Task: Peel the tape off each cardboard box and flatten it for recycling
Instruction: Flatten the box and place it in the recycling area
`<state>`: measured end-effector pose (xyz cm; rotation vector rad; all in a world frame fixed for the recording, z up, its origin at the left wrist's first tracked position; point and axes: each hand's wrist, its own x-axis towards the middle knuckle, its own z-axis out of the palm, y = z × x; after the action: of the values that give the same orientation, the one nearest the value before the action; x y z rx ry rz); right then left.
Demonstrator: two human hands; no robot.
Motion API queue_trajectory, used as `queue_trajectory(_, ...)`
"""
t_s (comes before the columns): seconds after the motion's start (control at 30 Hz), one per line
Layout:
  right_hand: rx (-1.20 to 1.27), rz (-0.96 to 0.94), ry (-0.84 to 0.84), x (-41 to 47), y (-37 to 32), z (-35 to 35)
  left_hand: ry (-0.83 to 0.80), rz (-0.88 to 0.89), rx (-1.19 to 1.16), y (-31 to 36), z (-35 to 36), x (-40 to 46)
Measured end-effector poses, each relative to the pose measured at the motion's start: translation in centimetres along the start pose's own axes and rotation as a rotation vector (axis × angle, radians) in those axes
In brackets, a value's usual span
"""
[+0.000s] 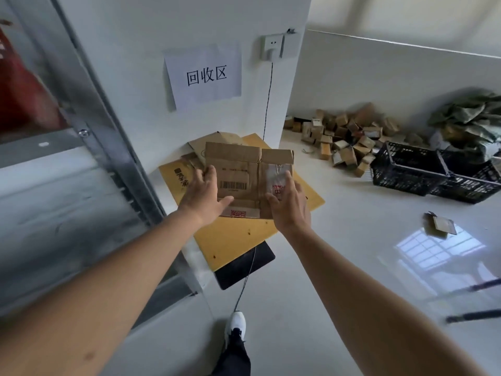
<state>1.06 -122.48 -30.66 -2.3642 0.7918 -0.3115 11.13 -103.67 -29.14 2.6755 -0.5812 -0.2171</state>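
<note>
Both hands hold one flattened cardboard box (245, 177) out in front of the person, above a stack of flat cardboard (238, 234) lying on the floor against the white pillar (189, 28). The left hand (204, 194) takes the box's left edge, thumb laid across the front face near the barcode label and fingers reaching behind; the right hand (288, 202) takes the lower right part, thumb on the front face and fingers spread over the clear plastic pouch stuck there. Whether the hidden fingers curl tight behind the board cannot be told. The box reads as collapsed — its panels lie in one plane and the top flaps stand open. A strip of printed tape still shows along its lower edge, so tape removal on this piece may be incomplete. A paper sign (204, 76) on the pillar marks the spot above the stack, which suggests the box is about to be deposited there. Remaining work appears considerable — a heap of small unflattened boxes (344, 137) lies against the far wall beside black plastic baskets (433, 175), and one loose cardboard scrap (442, 225) lies on the floor well apart from the stack.
</note>
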Motion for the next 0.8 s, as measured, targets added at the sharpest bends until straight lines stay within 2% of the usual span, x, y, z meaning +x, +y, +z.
queue_trajectory(0.5,-0.057,0.031,-0.303,24.3,-1.8,8.7,-0.117,-0.225,-0.006,-1.8,3.6,23.0)
queue_trajectory(0.67,-0.094,-0.060,-0.430,32.4,-0.8,13.3,-0.173,-0.356,-0.003,-2.9,6.9,29.2)
queue_trajectory(0.8,-0.133,-0.139,-0.527,38.3,0.0,17.5,-0.158,-0.475,0.005,-4.0,10.0,34.1)
